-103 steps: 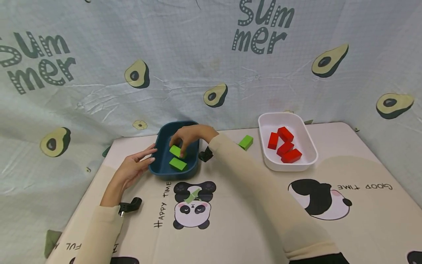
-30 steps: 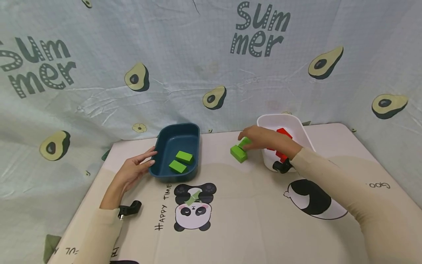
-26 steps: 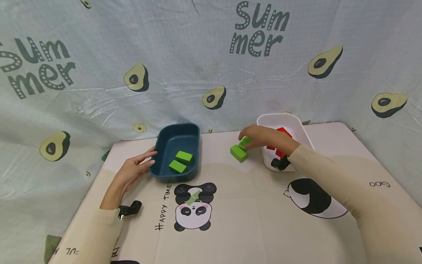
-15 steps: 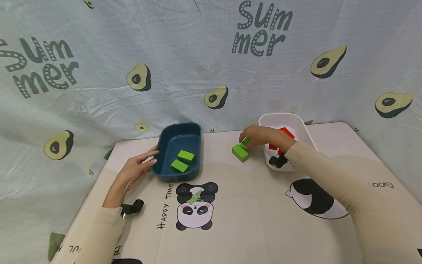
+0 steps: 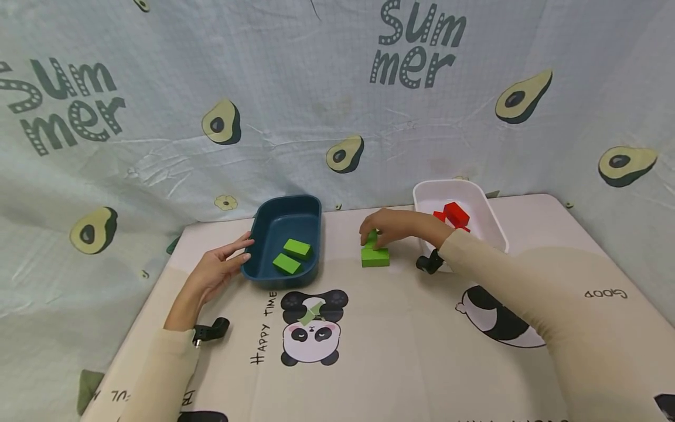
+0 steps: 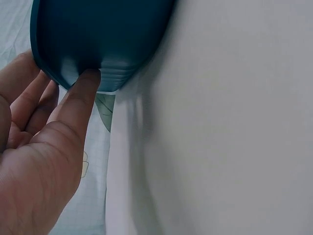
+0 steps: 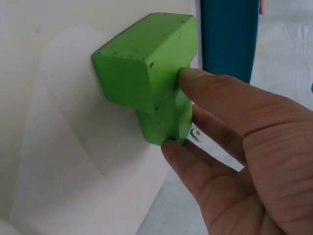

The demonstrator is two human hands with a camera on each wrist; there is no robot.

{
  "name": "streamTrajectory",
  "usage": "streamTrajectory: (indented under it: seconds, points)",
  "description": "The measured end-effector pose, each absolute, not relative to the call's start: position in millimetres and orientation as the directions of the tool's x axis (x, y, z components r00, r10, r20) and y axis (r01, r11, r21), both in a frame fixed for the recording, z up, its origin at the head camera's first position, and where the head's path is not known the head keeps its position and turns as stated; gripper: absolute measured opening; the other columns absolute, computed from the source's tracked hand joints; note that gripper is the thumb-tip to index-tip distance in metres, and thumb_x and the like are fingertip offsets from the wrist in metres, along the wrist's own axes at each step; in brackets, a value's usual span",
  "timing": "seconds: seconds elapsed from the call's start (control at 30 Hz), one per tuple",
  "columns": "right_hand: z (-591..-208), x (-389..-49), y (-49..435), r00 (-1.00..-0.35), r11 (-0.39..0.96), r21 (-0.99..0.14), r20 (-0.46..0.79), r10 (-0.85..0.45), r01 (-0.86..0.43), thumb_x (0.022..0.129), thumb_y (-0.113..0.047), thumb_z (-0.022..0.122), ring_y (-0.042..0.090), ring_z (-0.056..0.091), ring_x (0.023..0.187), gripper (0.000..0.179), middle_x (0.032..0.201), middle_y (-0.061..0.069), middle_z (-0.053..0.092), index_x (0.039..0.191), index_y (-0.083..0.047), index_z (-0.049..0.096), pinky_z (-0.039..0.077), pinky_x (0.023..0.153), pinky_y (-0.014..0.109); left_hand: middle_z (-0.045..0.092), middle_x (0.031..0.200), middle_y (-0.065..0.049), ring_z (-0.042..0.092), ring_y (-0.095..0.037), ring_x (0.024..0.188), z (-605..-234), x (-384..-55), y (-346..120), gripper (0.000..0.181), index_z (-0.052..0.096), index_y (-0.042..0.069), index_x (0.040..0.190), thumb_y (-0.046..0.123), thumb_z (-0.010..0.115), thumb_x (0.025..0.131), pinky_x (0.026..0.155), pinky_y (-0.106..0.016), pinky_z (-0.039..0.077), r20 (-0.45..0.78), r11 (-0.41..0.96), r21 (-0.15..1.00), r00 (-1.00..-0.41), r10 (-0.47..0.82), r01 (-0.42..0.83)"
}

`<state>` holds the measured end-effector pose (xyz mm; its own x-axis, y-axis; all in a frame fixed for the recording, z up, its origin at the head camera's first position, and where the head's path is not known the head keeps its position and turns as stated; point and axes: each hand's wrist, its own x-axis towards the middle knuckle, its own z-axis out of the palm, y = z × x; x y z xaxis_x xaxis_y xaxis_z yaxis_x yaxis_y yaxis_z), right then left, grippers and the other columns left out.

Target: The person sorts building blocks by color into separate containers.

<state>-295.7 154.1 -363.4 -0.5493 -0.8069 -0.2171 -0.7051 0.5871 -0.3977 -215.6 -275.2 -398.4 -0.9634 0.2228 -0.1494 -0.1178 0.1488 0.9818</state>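
My left hand (image 5: 218, 266) rests against the left side of the dark blue bin (image 5: 253, 266), its fingers fairly straight; in the left wrist view the thumb touches the bin's outer wall (image 6: 115, 78). Inside that bin lie two green blocks, the rear block (image 5: 297, 249) and the front block (image 5: 287, 264). On the table between the bins, my right hand (image 5: 392, 225) pinches a green block (image 7: 159, 122) between thumb and fingers. Another green block (image 5: 375, 258) lies crosswise right in front, touching it, and the thumb tip is close to its corner in the right wrist view.
A white bin (image 5: 487, 225) with several red blocks (image 5: 456, 215) stands at the right, partly behind the right forearm. A printed cloth hangs behind the table's back edge. Pandas are printed on the tablecloth (image 5: 369, 363).
My right hand has left the blue bin and gone to the green blocks on the table. In the last half second it shifted left, and both blocks turned with it. My left hand stays put.
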Motion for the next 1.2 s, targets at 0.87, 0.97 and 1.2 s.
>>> streamTrajectory:
  seconds: [0.87,0.97,1.2]
  points:
    - [-372.6,-328.9,141.7,-0.56,0.599,-0.579,-0.273,-0.782,-0.554,0.086,-0.006,0.08,0.031,0.048,0.14,0.067,0.152,0.011,0.049,0.147,-0.008,0.052,0.046,0.111,0.038,0.019,0.169,0.0,0.021,-0.028,0.154,-394.8,-214.4,-275.3,0.064,0.04,-0.002,0.153,0.018,0.067,0.1,0.097,-0.014,0.049,-0.156,0.192,0.975,-0.964,0.217,-0.114]
    - [-374.0,-333.2,145.4,-0.566,0.609,-0.626,-0.305,-0.766,-0.487,0.087,-0.003,0.078,0.031,0.048,0.14,0.068,0.153,0.011,0.048,0.149,-0.008,0.05,0.046,0.111,0.039,0.019,0.169,0.0,0.021,-0.029,0.154,-394.4,-214.2,-276.3,0.063,0.04,-0.002,0.153,0.018,0.068,0.1,0.097,-0.014,0.049,-0.152,0.192,0.975,-0.965,0.214,-0.112]
    - [-380.9,-341.7,151.0,-0.564,0.612,-0.674,-0.338,-0.753,-0.414,0.087,-0.009,0.08,0.029,0.053,0.135,0.066,0.148,0.008,0.052,0.147,-0.012,0.054,0.048,0.11,0.039,0.02,0.169,0.0,0.018,-0.028,0.155,-397.8,-215.3,-275.0,0.063,0.04,-0.002,0.153,0.018,0.067,0.1,0.096,-0.012,0.049,-0.14,0.19,0.977,-0.965,0.221,-0.099]
